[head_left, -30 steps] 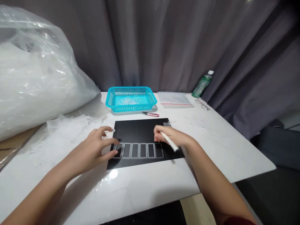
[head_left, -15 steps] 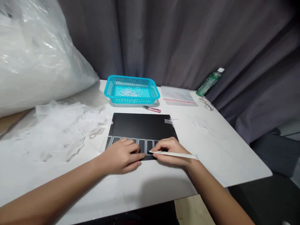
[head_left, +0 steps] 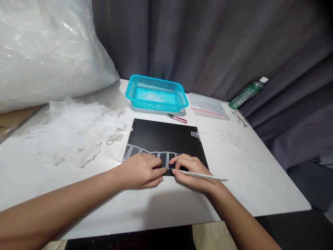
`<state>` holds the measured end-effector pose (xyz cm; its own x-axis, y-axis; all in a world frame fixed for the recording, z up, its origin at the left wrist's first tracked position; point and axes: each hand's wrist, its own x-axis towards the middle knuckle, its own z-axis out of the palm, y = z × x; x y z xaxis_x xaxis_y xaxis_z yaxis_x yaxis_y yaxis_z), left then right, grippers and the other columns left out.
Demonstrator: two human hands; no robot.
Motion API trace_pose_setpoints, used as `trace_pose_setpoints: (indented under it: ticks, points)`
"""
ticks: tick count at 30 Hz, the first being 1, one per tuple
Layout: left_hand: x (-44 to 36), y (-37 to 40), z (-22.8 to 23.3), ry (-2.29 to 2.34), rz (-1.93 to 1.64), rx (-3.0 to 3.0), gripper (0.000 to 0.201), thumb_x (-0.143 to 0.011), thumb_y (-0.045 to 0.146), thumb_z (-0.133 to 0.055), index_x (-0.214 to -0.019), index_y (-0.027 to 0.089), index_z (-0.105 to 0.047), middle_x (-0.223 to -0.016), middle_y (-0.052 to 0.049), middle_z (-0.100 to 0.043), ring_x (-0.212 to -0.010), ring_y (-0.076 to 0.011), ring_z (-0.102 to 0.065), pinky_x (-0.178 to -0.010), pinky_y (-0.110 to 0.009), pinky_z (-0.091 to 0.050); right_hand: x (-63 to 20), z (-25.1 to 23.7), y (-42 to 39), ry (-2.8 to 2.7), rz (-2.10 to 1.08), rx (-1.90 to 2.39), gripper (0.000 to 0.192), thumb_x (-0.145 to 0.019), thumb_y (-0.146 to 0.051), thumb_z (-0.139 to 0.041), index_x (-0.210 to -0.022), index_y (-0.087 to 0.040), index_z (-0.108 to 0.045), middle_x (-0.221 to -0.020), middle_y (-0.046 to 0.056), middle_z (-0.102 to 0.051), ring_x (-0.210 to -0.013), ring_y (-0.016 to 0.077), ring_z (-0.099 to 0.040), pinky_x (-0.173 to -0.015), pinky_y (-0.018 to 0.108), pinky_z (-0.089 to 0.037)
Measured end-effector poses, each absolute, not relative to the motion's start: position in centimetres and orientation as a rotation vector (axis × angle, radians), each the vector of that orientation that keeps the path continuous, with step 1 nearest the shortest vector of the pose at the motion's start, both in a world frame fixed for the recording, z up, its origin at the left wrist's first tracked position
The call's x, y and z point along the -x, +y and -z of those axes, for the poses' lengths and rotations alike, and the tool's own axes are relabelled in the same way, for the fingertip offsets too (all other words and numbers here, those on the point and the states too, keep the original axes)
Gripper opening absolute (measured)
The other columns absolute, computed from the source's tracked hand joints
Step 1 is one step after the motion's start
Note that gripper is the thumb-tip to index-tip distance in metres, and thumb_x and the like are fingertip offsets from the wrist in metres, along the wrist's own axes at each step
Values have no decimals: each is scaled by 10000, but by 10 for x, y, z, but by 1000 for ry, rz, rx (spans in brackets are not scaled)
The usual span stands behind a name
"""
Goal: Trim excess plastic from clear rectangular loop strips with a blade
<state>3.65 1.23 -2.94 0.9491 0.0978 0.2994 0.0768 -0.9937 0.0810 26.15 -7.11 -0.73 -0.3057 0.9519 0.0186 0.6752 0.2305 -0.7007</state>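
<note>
A clear plastic strip of rectangular frames point(head_left: 163, 159) lies along the near part of a black sheet point(head_left: 166, 135), bowing a little in the middle. My left hand point(head_left: 144, 170) is over the strip, other fingers curled, its index fingertip and thumb at the near edge of one frame. In my right hand point(head_left: 191, 172) is a slim white tool point(head_left: 205, 176) with a dark narrow tip; its exact kind is unclear. That tip meets the strip's near edge, close beside the left index fingertip. The right index finger reaches onto the neighbouring frame. Part of the strip is hidden under both hands.
A blue basket point(head_left: 157, 104) holding clear pieces stands behind the sheet, near pink-handled thread snips point(head_left: 178, 118). Translucent pieces point(head_left: 70, 135) pile up at left before a large plastic bag point(head_left: 49, 52). Zip bags point(head_left: 208, 106), a green bottle point(head_left: 247, 93) and glasses point(head_left: 241, 119) sit back right.
The view has shifted, so things sit further right. The strip, straight before, now bows upward. The tool has tilted and its tip is at the strip's near edge.
</note>
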Motion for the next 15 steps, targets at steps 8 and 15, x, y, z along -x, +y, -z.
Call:
trace_pose_setpoints:
  ticks: [8, 15]
  points:
    - [-38, 11, 30, 154, -424, -3068, 294, -945, 287, -418, -1124, 200, -635, -785, -46, -563, -629, -179, -527, -573, -329, -435, -256, 4, -74, -2124, -712, 1459, 139, -796, -122, -590, -707, -212, -531, -985, 34, -707, -916, 183, -625, -799, 302, -474]
    - [-41, 10, 30, 218, -412, -2995, 265, -892, 250, -473, -1093, 216, -641, -791, -35, -556, -645, -179, -527, -575, -330, -426, -251, 12, -76, -2241, -440, 1394, 128, -850, -165, -533, -735, -219, -519, -860, 64, -708, -843, 218, -630, -771, 345, -488]
